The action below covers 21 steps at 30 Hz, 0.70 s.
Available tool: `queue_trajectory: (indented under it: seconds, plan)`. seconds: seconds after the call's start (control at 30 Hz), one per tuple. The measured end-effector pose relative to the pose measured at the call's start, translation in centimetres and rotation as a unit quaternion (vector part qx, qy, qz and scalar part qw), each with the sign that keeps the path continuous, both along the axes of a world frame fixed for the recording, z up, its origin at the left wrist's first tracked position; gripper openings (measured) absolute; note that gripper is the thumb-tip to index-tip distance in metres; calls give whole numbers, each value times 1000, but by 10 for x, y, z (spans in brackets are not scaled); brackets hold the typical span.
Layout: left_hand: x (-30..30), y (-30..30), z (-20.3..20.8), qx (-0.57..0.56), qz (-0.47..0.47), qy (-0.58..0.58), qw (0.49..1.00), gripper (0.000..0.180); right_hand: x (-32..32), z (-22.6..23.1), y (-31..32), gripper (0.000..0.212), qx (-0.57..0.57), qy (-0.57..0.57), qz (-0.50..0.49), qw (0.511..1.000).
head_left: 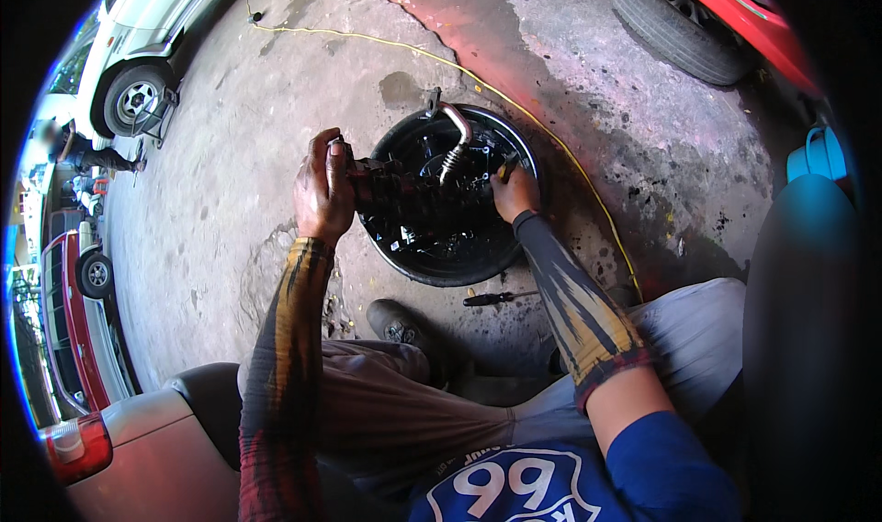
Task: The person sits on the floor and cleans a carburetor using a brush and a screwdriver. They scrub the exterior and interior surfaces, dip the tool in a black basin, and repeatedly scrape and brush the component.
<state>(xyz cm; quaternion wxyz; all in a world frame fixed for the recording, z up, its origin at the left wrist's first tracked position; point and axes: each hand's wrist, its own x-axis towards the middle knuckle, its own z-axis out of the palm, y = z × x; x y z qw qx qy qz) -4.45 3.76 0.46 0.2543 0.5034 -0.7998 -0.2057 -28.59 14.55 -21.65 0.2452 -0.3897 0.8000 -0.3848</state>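
- Dark metal part (395,191): lower outline lost against black basin (487,270).
- Left hand (323,189): fingers wrapped around its left end.
- Right hand (517,194): fingers curled, apparently gripping dark object (508,165).

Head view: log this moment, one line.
left hand: gripping dark greasy part | right hand: over black basin, grip unclear | screwdriver: on ground beside basin

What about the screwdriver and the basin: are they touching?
Apart. The head view shows a strip of floor between the screwdriver and the near rim of the basin.
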Motion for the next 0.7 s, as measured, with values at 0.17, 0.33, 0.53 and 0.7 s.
queue_trajectory:
  seconds: [0.17,0.33,0.53,0.7]
  plan:
    - [0,-1,-1,-13,7,-10,1000,55,23,-52,21,41,173,118,126,970]
    - [-3,-2,2,-36,7,-29,999,57,6,-4,2,31,139,18,164,976]
    - [-16,-21,6,28,94,-75,992,67,-5,100,-28,17,-116,-268,94,952]
    - [-29,-28,12,56,161,-116,979,69,33,123,-25,8,-119,-373,96,915]
